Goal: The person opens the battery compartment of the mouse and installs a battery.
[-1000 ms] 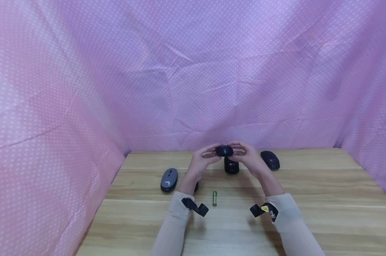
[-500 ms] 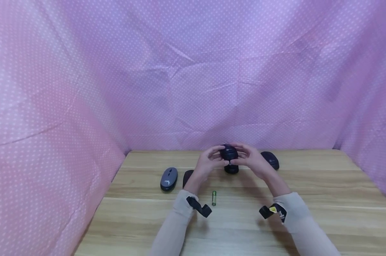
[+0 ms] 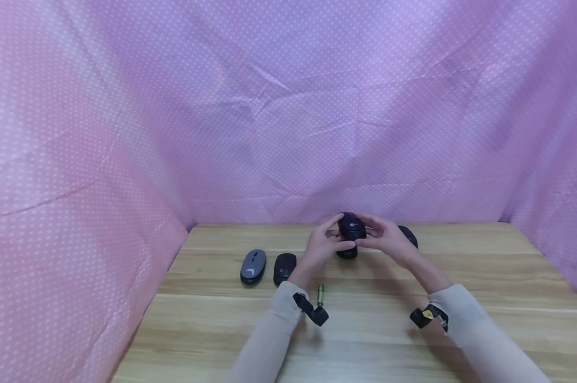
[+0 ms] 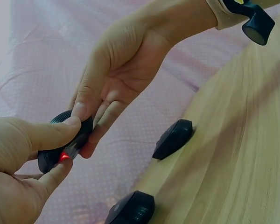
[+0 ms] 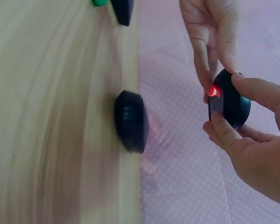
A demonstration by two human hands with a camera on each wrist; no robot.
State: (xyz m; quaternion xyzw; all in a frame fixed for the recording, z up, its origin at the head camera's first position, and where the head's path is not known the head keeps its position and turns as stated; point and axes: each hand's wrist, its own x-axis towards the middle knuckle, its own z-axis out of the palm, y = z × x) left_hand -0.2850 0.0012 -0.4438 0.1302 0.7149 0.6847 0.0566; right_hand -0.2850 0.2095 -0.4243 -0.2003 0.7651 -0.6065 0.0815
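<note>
A black computer mouse is held up over the far part of the table, its top with a small logo turned to the head camera. My left hand pinches it from the left, thumb below and fingers along its side. From the other side, my right hand pinches the same mouse. A red light glows on its underside in both wrist views, where the mouse sits between the two hands' fingertips. Below it in the head view, a second black mouse lies on the table, partly hidden.
On the wooden table, a grey mouse and a dark mouse lie at left. Another dark mouse at right is partly behind my right hand. A green battery lies near my left wrist. Pink dotted cloth surrounds the table.
Both hands have moved to the right with the mouse, which has tilted so its top now shows. The dark mouse at left has come into view from behind my left arm.
</note>
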